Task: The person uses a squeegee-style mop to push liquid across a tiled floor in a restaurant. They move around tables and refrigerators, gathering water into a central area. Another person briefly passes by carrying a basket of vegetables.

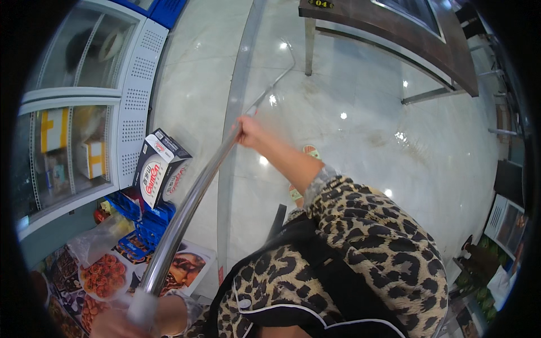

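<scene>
A long shiny metal pole [184, 211] slants across the view from lower left to upper middle. My left hand [120, 323] is blurred at the bottom left, wrapped around the pole's near end by a white cap [143, 304]. Farther along, my right hand [248, 131] grips the same pole, with that arm stretched forward. Beyond it the pole narrows to a thin bent metal rod [291, 63] over the pale tiled floor [359, 139]. The tool's far end is too faint to identify. Brownish smears and bright reflections mark the floor.
Glass-door display fridges [139, 84] line the left side. A black-and-white carton [158, 169] rests on blue plastic crates [152, 224] beside food-picture panels [105, 274]. A brown table [389, 38] with metal legs stands at upper right. A grey strip [236, 97] crosses the floor.
</scene>
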{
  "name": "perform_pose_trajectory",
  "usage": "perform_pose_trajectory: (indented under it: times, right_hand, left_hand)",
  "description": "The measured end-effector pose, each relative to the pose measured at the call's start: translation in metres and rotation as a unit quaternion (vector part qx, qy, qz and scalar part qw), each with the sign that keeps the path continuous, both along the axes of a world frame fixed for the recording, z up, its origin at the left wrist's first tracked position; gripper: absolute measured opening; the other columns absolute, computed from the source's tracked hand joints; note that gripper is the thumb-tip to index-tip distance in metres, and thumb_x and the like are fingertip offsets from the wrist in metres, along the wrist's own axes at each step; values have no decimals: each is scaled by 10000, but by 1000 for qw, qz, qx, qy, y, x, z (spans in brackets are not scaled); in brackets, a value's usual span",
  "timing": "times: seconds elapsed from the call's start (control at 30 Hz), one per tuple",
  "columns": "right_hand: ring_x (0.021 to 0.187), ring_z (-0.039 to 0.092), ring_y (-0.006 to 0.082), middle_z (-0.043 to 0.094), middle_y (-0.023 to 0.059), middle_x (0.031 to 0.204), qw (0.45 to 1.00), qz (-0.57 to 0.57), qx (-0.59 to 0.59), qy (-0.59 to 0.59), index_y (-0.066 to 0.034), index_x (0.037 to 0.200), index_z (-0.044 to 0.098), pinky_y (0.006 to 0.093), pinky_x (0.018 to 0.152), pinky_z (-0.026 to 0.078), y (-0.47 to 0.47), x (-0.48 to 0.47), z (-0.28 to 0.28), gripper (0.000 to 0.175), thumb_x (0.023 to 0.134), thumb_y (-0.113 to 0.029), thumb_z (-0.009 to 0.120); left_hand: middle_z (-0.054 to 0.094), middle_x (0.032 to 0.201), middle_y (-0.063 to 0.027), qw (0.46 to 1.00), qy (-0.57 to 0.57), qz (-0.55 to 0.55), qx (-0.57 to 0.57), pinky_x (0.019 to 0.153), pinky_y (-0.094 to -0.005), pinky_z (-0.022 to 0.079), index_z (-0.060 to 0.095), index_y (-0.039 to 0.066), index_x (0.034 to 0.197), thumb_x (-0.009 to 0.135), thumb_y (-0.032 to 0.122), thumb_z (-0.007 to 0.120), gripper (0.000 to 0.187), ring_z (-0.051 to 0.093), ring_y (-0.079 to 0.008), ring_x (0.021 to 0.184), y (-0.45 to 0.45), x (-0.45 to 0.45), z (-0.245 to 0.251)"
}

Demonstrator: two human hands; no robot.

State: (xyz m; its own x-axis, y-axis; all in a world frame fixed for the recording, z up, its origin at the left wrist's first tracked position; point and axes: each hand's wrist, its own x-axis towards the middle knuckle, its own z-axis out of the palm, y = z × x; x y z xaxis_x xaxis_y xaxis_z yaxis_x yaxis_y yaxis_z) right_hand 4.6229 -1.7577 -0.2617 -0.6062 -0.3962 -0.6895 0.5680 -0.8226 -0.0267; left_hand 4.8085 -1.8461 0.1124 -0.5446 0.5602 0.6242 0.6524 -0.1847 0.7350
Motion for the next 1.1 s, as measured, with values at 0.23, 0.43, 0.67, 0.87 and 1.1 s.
perform_pose_trajectory:
  times: [0.23, 0.43, 0.67, 0.87, 1.1]
  right_hand:
    - [533, 471, 183, 423, 68, 635, 989, 148, 15, -3, -9, 783, 360, 358, 536, 451, -31, 77, 18, 111, 697, -79, 353]
    - [608, 533, 222, 497, 126, 710, 992, 120, -18, 26, 10, 784, 388, 353, 524, 464, -48, 36, 8, 149, 694, -99, 341]
    - [529, 493, 188, 462, 90, 649, 997, 68, 26, -27, -6, 770, 378, 321, 475, 448, 9, 15, -11, 164, 712, -159, 367]
    - [581, 491, 212, 459, 121, 683, 998, 28, 55, -32, -16, 789, 372, 362, 515, 438, 81, 85, 13, 145, 713, -133, 335]
    - [565, 524, 268, 483, 174, 698, 986, 101, 120, 56, 10, 786, 365, 369, 494, 446, 163, 131, 14, 174, 696, -130, 313]
  left_hand:
    - [338, 461, 37, 996, 0, 38, 82, 376, -194, 343, 367, 75, 573, 621, 25, 468, 122, 369, -56, 363, -42, 39, 22]
    - [332, 515, 27, 996, 65, 8, 58, 417, -212, 348, 332, 81, 631, 668, 80, 457, 130, 374, -79, 433, -30, 25, 2]
    - [327, 518, -9, 999, 31, -38, -9, 424, -247, 347, 339, 62, 623, 630, 37, 439, 103, 359, -117, 419, 11, 13, 4]
    - [338, 496, 5, 998, -6, -65, 25, 420, -236, 361, 325, 79, 579, 635, 55, 443, 133, 367, -99, 403, 72, 42, 31]
    - [310, 495, 28, 991, -6, 62, 118, 434, -214, 317, 392, 76, 648, 669, 63, 424, 40, 322, -80, 397, 110, 88, 19]
